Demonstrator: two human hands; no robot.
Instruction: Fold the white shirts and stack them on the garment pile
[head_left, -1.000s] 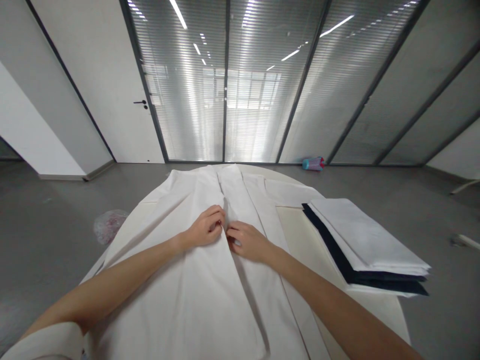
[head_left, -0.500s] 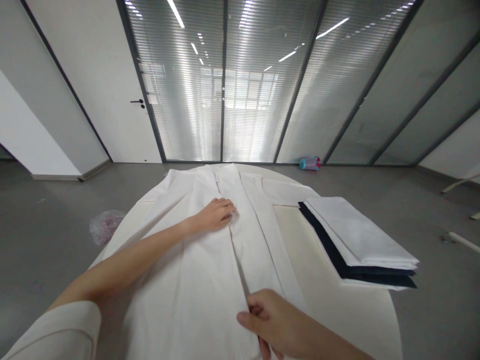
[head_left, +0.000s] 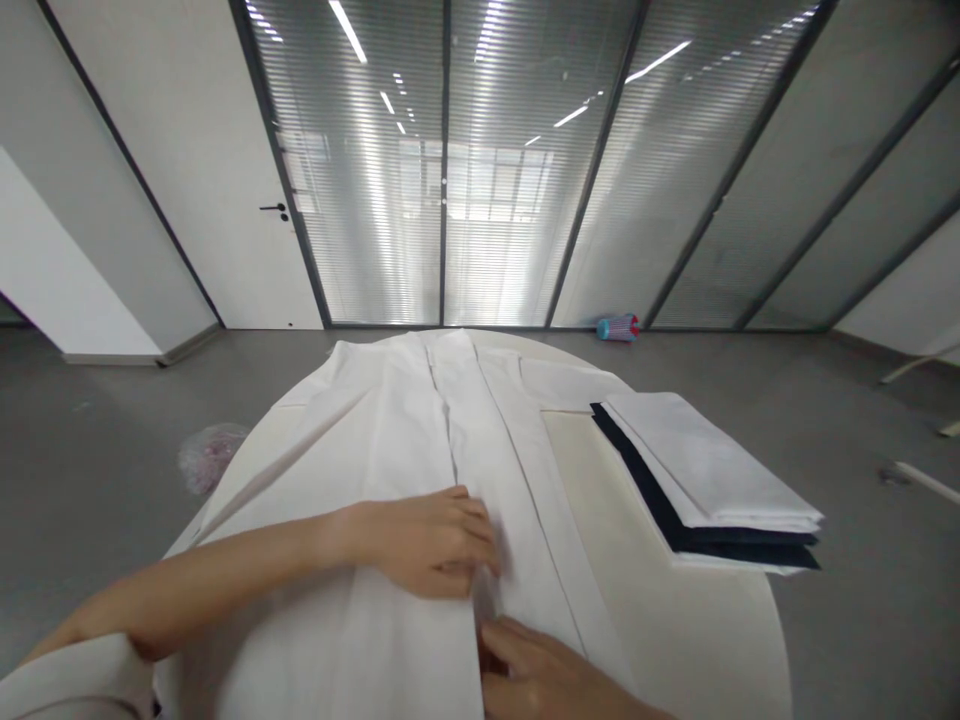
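A long white coat [head_left: 397,430] lies spread over a round cream table, its front opening running down the middle toward me. My left hand [head_left: 442,545] rests on the front, fingers curled over the edge of the opening and closed on the cloth. Just below it and to the right, my right hand [head_left: 540,670] pinches the same front edge near the bottom of the view. Some of its fingertips are hidden under the cloth.
To the right, a stack of folded white and dark navy cloth [head_left: 705,470] sits on the cream table [head_left: 675,630]. A clear plastic bag [head_left: 212,455] lies on the floor at left; a blue and red basket [head_left: 617,328] lies by the glass wall [head_left: 495,250].
My left hand has slid down the coat's front opening, closer to my right hand. My right hand has shifted slightly lower, still at the edge.
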